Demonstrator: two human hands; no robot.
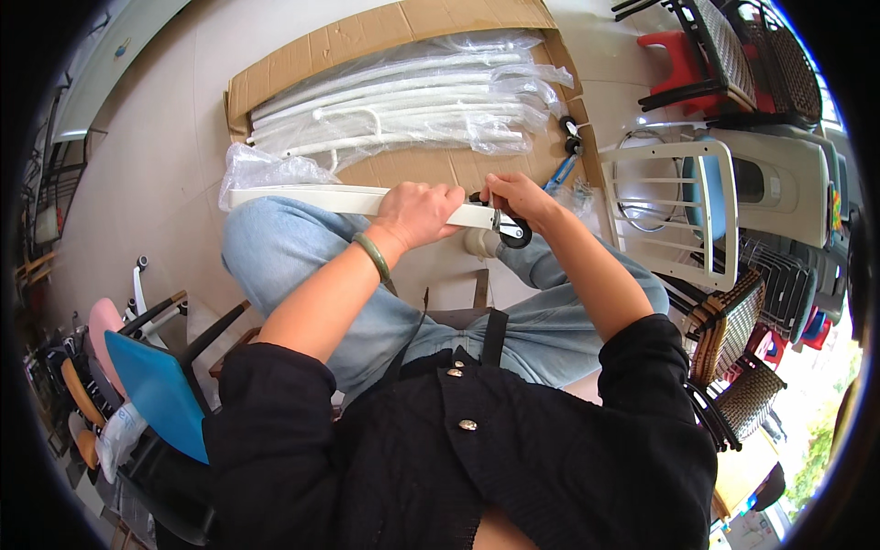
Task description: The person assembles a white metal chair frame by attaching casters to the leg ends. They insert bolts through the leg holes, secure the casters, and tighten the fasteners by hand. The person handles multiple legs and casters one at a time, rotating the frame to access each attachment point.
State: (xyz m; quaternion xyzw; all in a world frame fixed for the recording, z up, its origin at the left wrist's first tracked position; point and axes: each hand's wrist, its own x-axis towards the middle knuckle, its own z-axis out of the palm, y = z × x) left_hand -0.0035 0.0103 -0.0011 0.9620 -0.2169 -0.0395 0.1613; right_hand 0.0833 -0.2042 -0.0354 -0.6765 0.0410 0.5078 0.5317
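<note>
A long cream-white flat metal bar (302,198) lies crosswise over the seated person's lap in blue jeans, one end reaching out to the person's left above the knee and the other ending between the hands, where a small black caster wheel (514,233) sits at the bar's end. The left hand (417,213), with a green bangle on its wrist, is closed around the bar near that end, fingers wrapped over the top and pressing it steady. The right hand (519,195) is pinched together on the wheel's fitting just above the caster; whether it holds a small tool or only the fitting I cannot tell. Judging by this, one wheel looks as good as seated on the bar, so the work seems to be at an early stage. Much appears left: beyond the knees a flattened brown cardboard sheet (385,37) lies on the pale floor, carrying a bundle of white tubes in clear plastic wrap (403,101), unopened as far as can be seen. At the cardboard's right edge lie more small black caster wheels (571,136) and a blue-handled tool (561,172), loose and apart from the hands. A crumpled clear plastic bag (261,170) rests by the bar's far end. To the right stand a white plastic chair (678,211) and stacked woven chairs (733,339); a blue chair (156,390) stands at the left.
</note>
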